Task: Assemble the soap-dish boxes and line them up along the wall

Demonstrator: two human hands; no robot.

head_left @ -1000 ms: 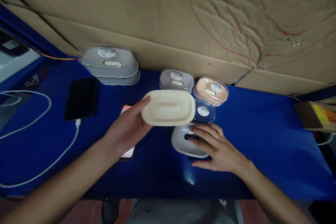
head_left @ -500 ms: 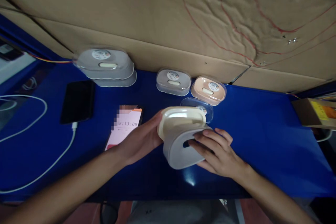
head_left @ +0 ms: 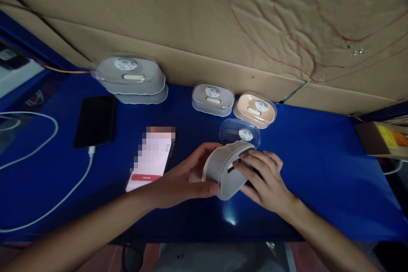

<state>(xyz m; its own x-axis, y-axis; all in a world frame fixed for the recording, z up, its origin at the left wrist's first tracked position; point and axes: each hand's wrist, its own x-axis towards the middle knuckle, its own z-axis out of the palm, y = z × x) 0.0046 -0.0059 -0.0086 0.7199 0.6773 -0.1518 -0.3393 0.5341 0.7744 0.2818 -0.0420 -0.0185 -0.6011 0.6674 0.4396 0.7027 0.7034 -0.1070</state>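
Note:
A grey oval plastic box (head_left: 228, 187) with a slot in its face is tilted between my hands above the table. Its cream part (head_left: 205, 169) shows as a thin edge on the left side. My left hand (head_left: 186, 178) is wrapped round that side, thumb on the grey wall. On the other side, my right hand (head_left: 267, 185) grips the grey face, with fingers over the slot; the thumb is mostly hidden. Just behind the box lies a loose clear lid (head_left: 231, 131) with a round sticker.
Against the cardboard wall (head_left: 178, 59) stand a grey box (head_left: 207, 104), a peach box (head_left: 250, 110) and a stack of grey boxes (head_left: 140, 87), with clear lids on top. A lit phone (head_left: 149, 157) and a dark cabled phone (head_left: 95, 121) lie left. A carton (head_left: 376, 138) stands right.
The cream part has gone from standing open behind the grey part to sitting against its back. My left hand has moved right and closed round both parts.

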